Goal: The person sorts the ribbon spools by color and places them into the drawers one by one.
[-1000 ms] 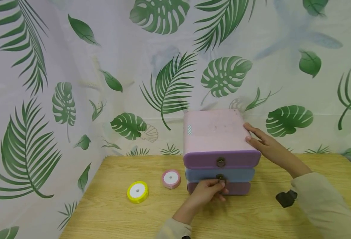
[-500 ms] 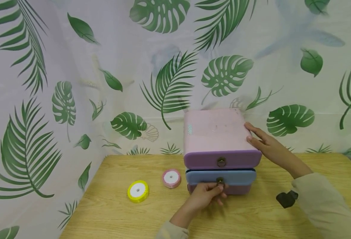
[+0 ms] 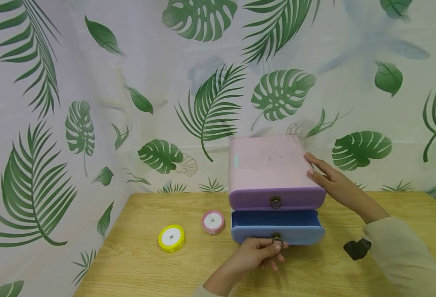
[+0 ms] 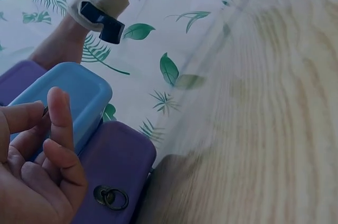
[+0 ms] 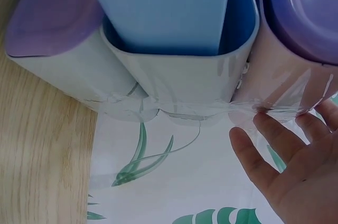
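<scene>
A small drawer unit [image 3: 266, 161] with a pink top stands on the table, three drawers stacked. Its middle blue drawer [image 3: 295, 236] is pulled partway out, and the part of its dark blue inside that shows holds nothing. My left hand [image 3: 256, 255] pinches the ring pull [image 3: 277, 240] on that drawer's front between thumb and finger. My right hand [image 3: 333, 181] rests with extended fingers against the right edge of the pink top. The purple top drawer [image 3: 251, 200] is closed. In the left wrist view, the purple bottom drawer [image 4: 119, 155] shows its own ring pull [image 4: 113, 197].
Left of the unit lie a pink-edged ribbon spool [image 3: 213, 222] and a yellow ribbon spool [image 3: 171, 238] on the wooden table [image 3: 136, 268]. A leaf-patterned sheet [image 3: 218, 53] hangs behind, close to the unit's back.
The blue drawer has slid out toward me, from closed to partway out. My left hand has come forward and down with its ring pull. The right hand keeps its place on the unit.
</scene>
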`<action>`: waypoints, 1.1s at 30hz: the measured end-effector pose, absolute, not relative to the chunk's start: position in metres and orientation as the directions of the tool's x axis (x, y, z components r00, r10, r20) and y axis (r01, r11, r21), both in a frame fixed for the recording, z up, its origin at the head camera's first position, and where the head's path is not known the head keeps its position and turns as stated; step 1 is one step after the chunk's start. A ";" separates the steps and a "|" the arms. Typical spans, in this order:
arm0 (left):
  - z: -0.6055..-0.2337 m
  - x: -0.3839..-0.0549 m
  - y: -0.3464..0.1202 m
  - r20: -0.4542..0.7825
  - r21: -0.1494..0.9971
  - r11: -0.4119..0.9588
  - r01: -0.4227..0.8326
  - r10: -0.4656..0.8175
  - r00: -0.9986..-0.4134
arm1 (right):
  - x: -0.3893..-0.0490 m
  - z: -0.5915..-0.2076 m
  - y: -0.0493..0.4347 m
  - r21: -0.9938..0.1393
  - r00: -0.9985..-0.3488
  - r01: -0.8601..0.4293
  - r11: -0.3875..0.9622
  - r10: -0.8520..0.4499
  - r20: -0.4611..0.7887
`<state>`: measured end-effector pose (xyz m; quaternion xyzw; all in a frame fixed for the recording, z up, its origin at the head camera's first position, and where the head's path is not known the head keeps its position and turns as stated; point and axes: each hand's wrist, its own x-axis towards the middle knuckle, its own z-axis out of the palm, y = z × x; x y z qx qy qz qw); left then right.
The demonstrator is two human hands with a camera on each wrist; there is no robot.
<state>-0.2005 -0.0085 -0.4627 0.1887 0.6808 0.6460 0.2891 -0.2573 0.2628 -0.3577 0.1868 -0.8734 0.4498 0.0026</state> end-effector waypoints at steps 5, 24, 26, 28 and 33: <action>-0.460 -0.188 -0.014 -0.179 0.984 0.131 -0.124 0.638 -0.749 | -0.259 -0.360 0.264 -0.784 -0.931 -0.328 0.527 -0.321 0.174; -0.474 -0.150 -0.029 -0.239 0.954 0.047 -0.295 0.713 -0.659 | -0.258 -0.360 0.263 -0.774 -0.937 -0.320 0.547 -0.306 0.171; -0.477 -0.151 -0.033 -0.236 0.960 0.072 -0.269 0.725 -0.648 | -0.259 -0.361 0.264 -0.778 -0.935 -0.323 0.539 -0.311 0.172; -0.481 -0.153 -0.039 -0.258 0.961 0.130 -0.243 0.734 -0.628 | -0.259 -0.361 0.264 -0.782 -0.933 -0.324 0.533 -0.315 0.172; -0.488 -0.160 -0.061 -0.311 0.949 0.203 -0.241 0.725 -0.614 | -0.259 -0.361 0.263 -0.779 -0.934 -0.324 0.537 -0.311 0.174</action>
